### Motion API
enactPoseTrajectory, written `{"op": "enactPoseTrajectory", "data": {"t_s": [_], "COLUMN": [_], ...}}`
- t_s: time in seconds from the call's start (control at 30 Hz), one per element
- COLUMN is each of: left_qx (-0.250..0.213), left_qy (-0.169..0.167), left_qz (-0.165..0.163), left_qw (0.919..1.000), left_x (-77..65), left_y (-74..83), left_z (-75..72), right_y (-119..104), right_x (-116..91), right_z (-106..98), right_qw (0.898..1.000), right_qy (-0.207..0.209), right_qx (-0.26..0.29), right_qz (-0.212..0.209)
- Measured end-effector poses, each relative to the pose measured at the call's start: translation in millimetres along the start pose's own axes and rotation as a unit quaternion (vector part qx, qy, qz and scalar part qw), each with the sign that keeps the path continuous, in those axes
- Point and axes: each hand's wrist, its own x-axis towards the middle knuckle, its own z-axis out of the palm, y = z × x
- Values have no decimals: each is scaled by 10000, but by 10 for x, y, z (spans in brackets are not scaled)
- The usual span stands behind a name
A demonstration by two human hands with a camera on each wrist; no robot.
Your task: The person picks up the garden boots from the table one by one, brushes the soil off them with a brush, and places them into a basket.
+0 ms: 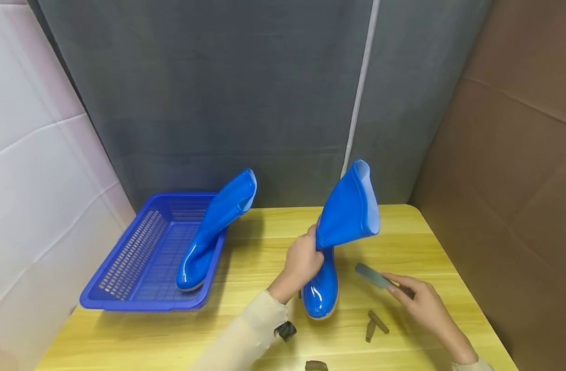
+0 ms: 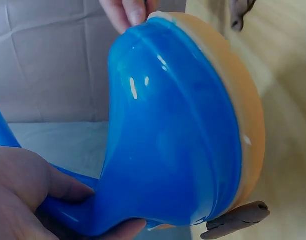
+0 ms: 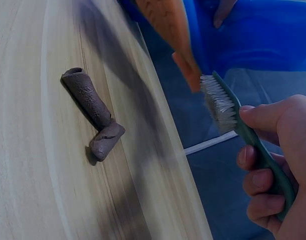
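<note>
My left hand point(image 1: 303, 263) grips a glossy blue rubber boot point(image 1: 343, 216) around the narrow ankle part. Its white-lined opening tilts up and to the right, and its toe points toward me. The left wrist view shows the boot's orange sole point(image 2: 247, 145) along one side. In my right hand point(image 1: 422, 304) is a scrubbing brush point(image 3: 247, 132) with a green handle and white bristles. In the right wrist view the bristles are close to the boot's orange sole edge; whether they touch cannot be told. Brown clay-like rolls point(image 1: 378, 322) lie on the table below the brush.
A blue plastic basket point(image 1: 144, 306) stands at the left of the wooden table point(image 1: 260, 247), with a second blue boot point(image 1: 218, 221) leaning in it. A dark lump point(image 1: 286, 331) and another brown piece point(image 1: 316, 365) lie near the front. Cloth walls point(image 1: 218, 103) enclose the table.
</note>
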Motion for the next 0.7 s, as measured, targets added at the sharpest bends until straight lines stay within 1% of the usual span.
{"op": "enactPoseTrajectory", "data": {"t_s": [0.1, 0.17, 0.3, 0.4, 0.57, 0.7], "left_qx": [82, 160, 225, 166, 132, 152], "left_qy": [26, 17, -53, -84, -139, -215], "left_qz": [53, 91, 149, 178, 71, 64], "left_qw": [9999, 9998, 9996, 9997, 9998, 9996], "left_x": [63, 112, 209, 274, 375, 415], "left_y": [4, 17, 65, 104, 129, 123], "left_z": [-169, -306, -618, -844, -1183, -1474], "right_y": [1, -6, -18, -24, -45, -50], "right_x": [4, 8, 14, 18, 27, 28], "right_z": [-3, -4, -7, -16, -34, -49], "right_qw": [10000, 10000, 9999, 9998, 9997, 9996], "right_qy": [-14, -46, -135, -176, -194, -231], "right_qx": [1, 6, -10, -59, -114, -101], "right_qz": [32, 47, 86, 114, 82, 90]}}
